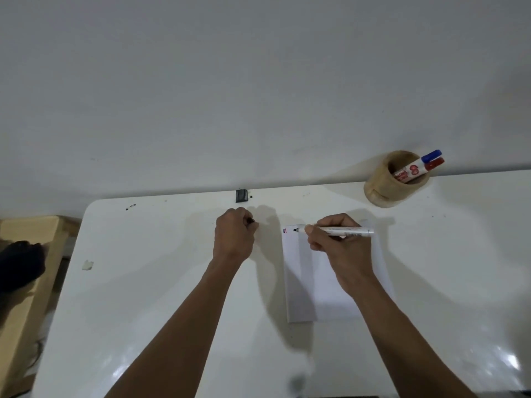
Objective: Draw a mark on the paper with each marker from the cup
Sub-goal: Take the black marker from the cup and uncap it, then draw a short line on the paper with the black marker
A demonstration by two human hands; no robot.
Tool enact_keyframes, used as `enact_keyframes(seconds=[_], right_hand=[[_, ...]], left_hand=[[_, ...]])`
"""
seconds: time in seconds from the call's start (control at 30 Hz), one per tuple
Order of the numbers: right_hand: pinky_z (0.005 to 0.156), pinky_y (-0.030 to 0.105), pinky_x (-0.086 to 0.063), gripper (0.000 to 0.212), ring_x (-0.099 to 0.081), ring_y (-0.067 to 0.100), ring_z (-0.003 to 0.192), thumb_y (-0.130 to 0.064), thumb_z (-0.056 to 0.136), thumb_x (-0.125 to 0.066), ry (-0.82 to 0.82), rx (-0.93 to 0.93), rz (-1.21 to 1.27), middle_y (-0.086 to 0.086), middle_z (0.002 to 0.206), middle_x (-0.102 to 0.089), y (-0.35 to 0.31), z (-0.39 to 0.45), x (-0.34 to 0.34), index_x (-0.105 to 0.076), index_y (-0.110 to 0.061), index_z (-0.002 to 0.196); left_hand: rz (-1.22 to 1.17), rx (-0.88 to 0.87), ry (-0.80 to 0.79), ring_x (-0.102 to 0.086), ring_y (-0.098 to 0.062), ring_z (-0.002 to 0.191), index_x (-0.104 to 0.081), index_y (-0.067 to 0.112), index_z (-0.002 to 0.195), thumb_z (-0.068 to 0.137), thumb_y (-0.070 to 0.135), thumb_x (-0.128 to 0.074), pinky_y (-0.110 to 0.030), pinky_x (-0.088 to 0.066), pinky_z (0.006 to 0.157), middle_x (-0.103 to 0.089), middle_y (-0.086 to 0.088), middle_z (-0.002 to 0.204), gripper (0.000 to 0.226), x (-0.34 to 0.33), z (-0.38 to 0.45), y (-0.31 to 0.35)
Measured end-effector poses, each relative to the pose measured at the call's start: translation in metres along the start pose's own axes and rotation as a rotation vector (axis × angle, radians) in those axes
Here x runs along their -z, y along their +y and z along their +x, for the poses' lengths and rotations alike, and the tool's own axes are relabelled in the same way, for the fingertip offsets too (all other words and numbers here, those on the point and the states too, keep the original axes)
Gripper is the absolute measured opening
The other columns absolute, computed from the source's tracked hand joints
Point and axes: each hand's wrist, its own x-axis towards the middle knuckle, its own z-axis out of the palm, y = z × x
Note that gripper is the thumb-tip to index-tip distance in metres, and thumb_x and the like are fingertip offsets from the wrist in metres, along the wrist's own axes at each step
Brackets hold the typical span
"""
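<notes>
A white sheet of paper [324,288] lies on the white table [161,282]. My right hand [336,248] grips an uncapped white marker [344,231], held almost flat, its black tip touching the paper's top left corner beside small red and blue marks [284,230]. My left hand [234,234] rests as a fist left of the paper, closed around a small dark piece that looks like the marker's cap [251,221]. A wooden cup [385,188] at the back right holds a blue-capped marker [431,156] and a red-capped marker [435,164].
A small black clip [241,195] sits at the table's far edge by the white wall. A scrap of tape [87,265] lies at the left. A wooden bench [26,254] with a dark object [20,265] stands beyond the table's left edge.
</notes>
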Motion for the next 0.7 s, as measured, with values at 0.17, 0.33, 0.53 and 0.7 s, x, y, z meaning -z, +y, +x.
enact_keyframes(seconds=[0.17, 0.33, 0.53, 0.7], right_hand=[[0.065, 0.031, -0.062, 0.013, -0.071, 0.018, 0.063, 0.004, 0.081, -0.079, -0.015, -0.051, -0.022, -0.001, 0.07, -0.072, 0.007, 0.008, 0.003, -0.068, -0.003, 0.082], [0.07, 0.034, -0.063, 0.012, -0.074, 0.021, 0.071, 0.009, 0.082, -0.077, -0.083, -0.026, -0.056, 0.009, 0.083, -0.075, 0.008, 0.015, 0.007, -0.069, 0.004, 0.09], [0.07, 0.041, -0.063, 0.018, -0.075, 0.025, 0.075, 0.007, 0.08, -0.079, -0.1, 0.052, -0.162, 0.008, 0.083, -0.075, 0.009, 0.028, 0.007, -0.072, -0.009, 0.084], [0.073, 0.049, -0.064, 0.017, -0.077, 0.028, 0.075, 0.002, 0.073, -0.086, -0.159, 0.14, -0.37, 0.005, 0.082, -0.079, 0.021, 0.043, 0.003, -0.075, -0.011, 0.078]], left_hand=[[-0.034, 0.007, -0.001, -0.065, -0.027, 0.086, -0.073, 0.01, 0.095, 0.085, 0.015, -0.075, -0.03, -0.047, 0.076, -0.07, -0.011, 0.093, 0.011, -0.008, 0.0, -0.009], [-0.068, 0.074, 0.042, -0.062, -0.024, 0.099, -0.061, 0.013, 0.122, 0.084, 0.025, -0.074, -0.033, -0.049, 0.088, -0.066, -0.006, 0.103, 0.042, -0.006, -0.01, -0.003], [0.084, -0.321, 0.229, -0.057, -0.028, 0.113, -0.061, 0.016, 0.124, 0.09, 0.034, -0.062, -0.041, -0.049, 0.09, -0.065, -0.007, 0.118, 0.039, -0.032, -0.078, 0.001], [0.329, -0.443, 0.129, -0.051, -0.028, 0.133, -0.062, 0.025, 0.132, 0.095, 0.048, -0.051, -0.052, -0.037, 0.109, -0.059, -0.008, 0.14, 0.044, -0.061, -0.082, -0.014]])
